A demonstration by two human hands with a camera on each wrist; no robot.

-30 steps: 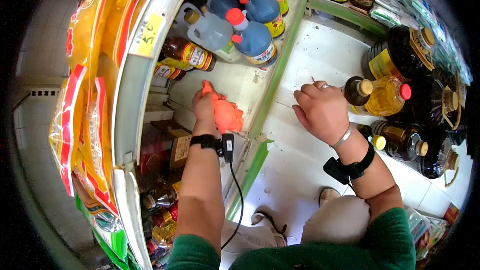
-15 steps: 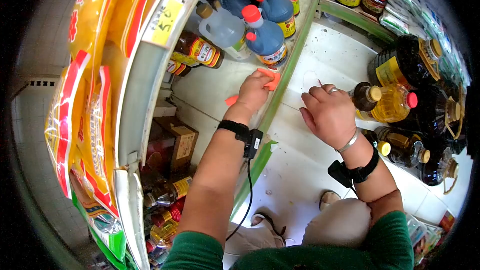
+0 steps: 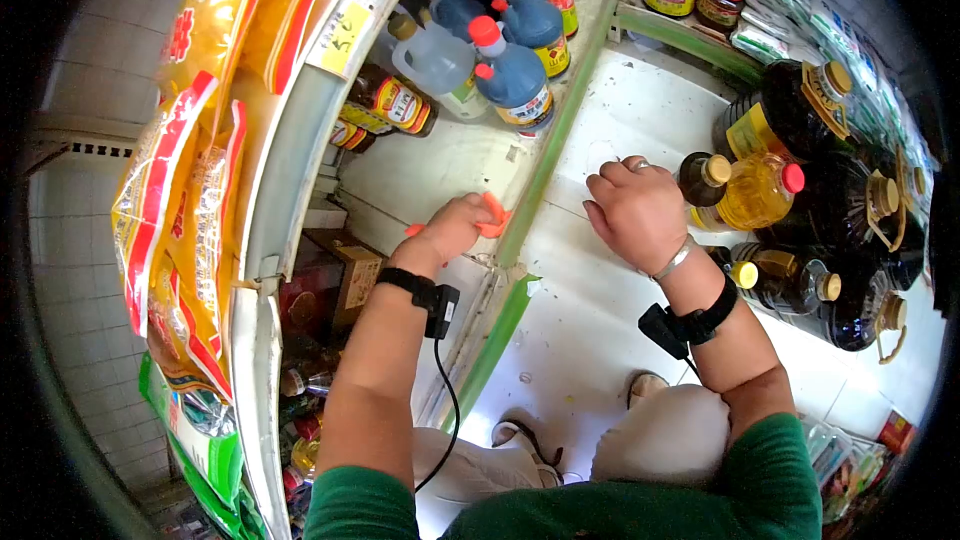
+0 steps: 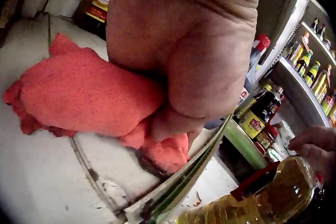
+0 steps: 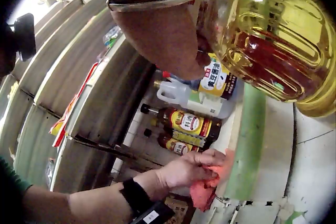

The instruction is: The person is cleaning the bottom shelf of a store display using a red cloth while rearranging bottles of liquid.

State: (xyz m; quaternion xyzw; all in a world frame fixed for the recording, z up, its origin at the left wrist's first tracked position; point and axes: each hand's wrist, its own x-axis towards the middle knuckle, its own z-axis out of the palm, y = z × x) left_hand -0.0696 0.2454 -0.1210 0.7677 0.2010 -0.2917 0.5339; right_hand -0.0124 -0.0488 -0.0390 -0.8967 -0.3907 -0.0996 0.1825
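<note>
My left hand (image 3: pixel 448 232) presses a bunched orange-red cloth (image 4: pixel 89 92) onto the white shelf (image 3: pixel 400 172), close to its green front edge. Its fingers curl over the cloth, which sticks out on both sides of the hand. In the right wrist view the cloth (image 5: pixel 202 195) shows beneath the fingers. My right hand (image 3: pixel 637 215) hangs loosely curled with nothing seen in it, beside a dark-capped bottle (image 3: pixel 700 180) and a yellow oil bottle (image 3: pixel 755 192). The oil bottle fills the right of the right wrist view.
Blue jugs with red caps (image 3: pixel 513 85) and a clear jug (image 3: pixel 437 65) stand behind the cloth, with brown-labelled bottles (image 3: pixel 395 105) beside them. Yellow bags (image 3: pixel 205 40) hang at the left. Large dark bottles (image 3: pixel 780 115) stand at the right. A green strip (image 3: pixel 550 155) edges the shelf.
My left hand moved with the cloth toward the jugs and the shelf's front edge, then back nearer to me along that edge. My right hand stays by the bottles. The head view shifted slightly.
</note>
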